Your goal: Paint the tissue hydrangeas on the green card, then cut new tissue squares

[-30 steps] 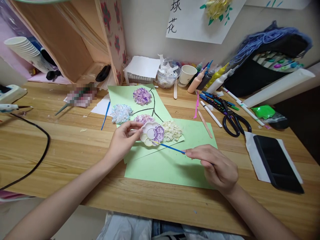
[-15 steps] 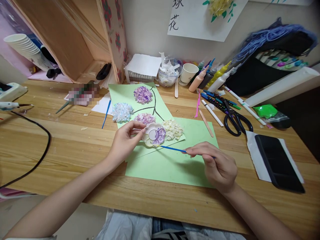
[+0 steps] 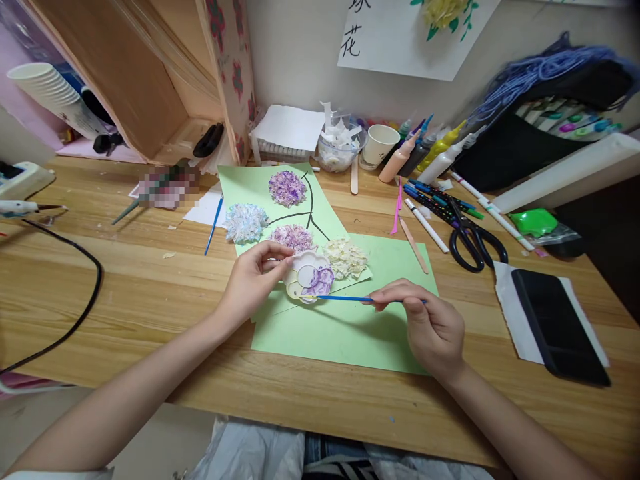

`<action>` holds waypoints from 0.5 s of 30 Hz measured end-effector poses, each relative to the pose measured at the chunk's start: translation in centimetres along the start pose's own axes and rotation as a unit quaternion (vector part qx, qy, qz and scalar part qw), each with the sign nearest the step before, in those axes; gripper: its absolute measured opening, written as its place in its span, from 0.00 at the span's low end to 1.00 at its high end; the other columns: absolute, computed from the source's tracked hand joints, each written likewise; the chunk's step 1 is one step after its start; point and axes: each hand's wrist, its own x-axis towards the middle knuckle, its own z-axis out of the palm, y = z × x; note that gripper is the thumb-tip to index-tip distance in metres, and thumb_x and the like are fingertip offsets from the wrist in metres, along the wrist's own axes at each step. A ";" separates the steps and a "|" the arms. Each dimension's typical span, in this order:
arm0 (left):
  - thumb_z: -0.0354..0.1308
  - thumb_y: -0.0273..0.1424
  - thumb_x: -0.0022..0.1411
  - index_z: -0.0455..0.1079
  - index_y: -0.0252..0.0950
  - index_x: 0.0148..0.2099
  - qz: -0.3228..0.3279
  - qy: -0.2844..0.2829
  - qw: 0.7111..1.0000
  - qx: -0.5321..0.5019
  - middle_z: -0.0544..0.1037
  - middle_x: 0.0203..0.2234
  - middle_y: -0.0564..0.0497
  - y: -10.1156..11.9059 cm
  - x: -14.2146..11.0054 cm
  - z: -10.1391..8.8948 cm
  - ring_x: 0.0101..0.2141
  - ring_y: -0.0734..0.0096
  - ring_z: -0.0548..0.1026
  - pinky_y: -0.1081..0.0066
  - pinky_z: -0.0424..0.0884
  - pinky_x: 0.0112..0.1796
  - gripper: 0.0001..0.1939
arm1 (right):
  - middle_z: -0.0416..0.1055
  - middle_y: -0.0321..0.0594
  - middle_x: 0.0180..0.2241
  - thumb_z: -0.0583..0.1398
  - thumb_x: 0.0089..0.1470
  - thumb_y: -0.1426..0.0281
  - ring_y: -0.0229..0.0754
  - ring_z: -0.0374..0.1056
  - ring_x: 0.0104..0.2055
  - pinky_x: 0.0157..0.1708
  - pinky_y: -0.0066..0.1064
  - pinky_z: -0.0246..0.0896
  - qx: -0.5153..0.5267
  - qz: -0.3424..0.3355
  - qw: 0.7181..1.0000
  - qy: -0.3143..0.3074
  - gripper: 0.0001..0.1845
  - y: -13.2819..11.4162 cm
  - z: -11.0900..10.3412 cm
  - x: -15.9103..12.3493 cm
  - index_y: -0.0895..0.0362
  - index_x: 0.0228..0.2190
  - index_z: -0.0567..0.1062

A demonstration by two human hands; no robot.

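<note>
My left hand [image 3: 260, 275] pinches the rim of a small flower-shaped paint palette [image 3: 306, 275], with purple paint in its right wells and pale yellow at the lower left. Between the fingers of my right hand [image 3: 427, 323] is a thin blue paintbrush [image 3: 347, 299], its tip at the palette's lower wells. Below the palette lie green sheets of paper [image 3: 350, 340] with drawn black stems. On and beside them sit a purple paper flower [image 3: 287, 189], a pinkish-purple flower [image 3: 292, 238] partly behind the palette, a blue flower [image 3: 246, 223] and a cream flower [image 3: 346, 259].
Black-handled scissors [image 3: 473, 240], pens and a phone [image 3: 557, 323] lie to the right. Along the back stand paint bottles [image 3: 400, 157], a paper cup [image 3: 379, 147] and a bowl of paper scraps [image 3: 341, 147]. A black cable [image 3: 95, 293] and second brush [image 3: 213, 225] are left.
The brush tip has shifted along the palette's lower wells, and its shaft now lies more level. My right hand has moved slightly left. The view has drifted a little.
</note>
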 end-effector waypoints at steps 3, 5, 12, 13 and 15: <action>0.63 0.39 0.51 0.71 0.33 0.38 -0.004 0.001 1.000 -0.002 0.78 0.36 0.47 0.0 0.0 0.0 0.35 0.68 0.75 0.72 0.71 0.34 0.15 | 0.74 0.39 0.30 0.49 0.62 0.70 0.38 0.70 0.31 0.32 0.32 0.65 0.008 0.023 1.000 0.005 0.15 -0.1 0.1 -0.1 0.54 0.36 0.76; 0.63 0.39 0.51 0.71 0.33 0.38 -0.007 0.001 1.000 -0.004 0.78 0.35 0.47 0.0 0.0 0.0 0.35 0.68 0.75 0.72 0.72 0.34 0.15 | 0.75 0.39 0.29 0.49 0.62 0.70 0.38 0.70 0.30 0.31 0.32 0.65 0.016 0.040 0.999 0.013 0.16 -0.1 0.3 -0.1 0.55 0.36 0.77; 0.63 0.38 0.51 0.71 0.33 0.38 -0.007 0.001 1.000 -0.005 0.78 0.36 0.46 0.0 0.0 0.0 0.36 0.67 0.75 0.70 0.72 0.36 0.16 | 0.76 0.41 0.29 0.51 0.62 0.67 0.38 0.71 0.29 0.29 0.31 0.68 0.070 0.104 0.990 0.064 0.16 0.4 0.5 0.0 0.57 0.33 0.77; 0.63 0.38 0.51 0.71 0.33 0.39 -0.005 0.002 1.000 -0.004 0.78 0.36 0.46 0.0 0.0 -0.1 0.36 0.67 0.75 0.70 0.72 0.36 0.16 | 0.76 0.41 0.29 0.51 0.62 0.66 0.38 0.72 0.29 0.28 0.31 0.68 0.080 0.106 0.988 0.081 0.16 0.5 0.4 0.2 0.57 0.33 0.77; 0.63 0.38 0.50 0.71 0.33 0.39 -0.006 0.007 1.000 0.001 0.77 0.36 0.47 0.0 0.1 -0.1 0.37 0.67 0.75 0.71 0.73 0.36 0.16 | 0.76 0.41 0.27 0.52 0.61 0.65 0.38 0.72 0.28 0.25 0.29 0.67 0.098 0.098 0.981 0.136 0.16 0.7 -0.3 0.7 0.57 0.31 0.77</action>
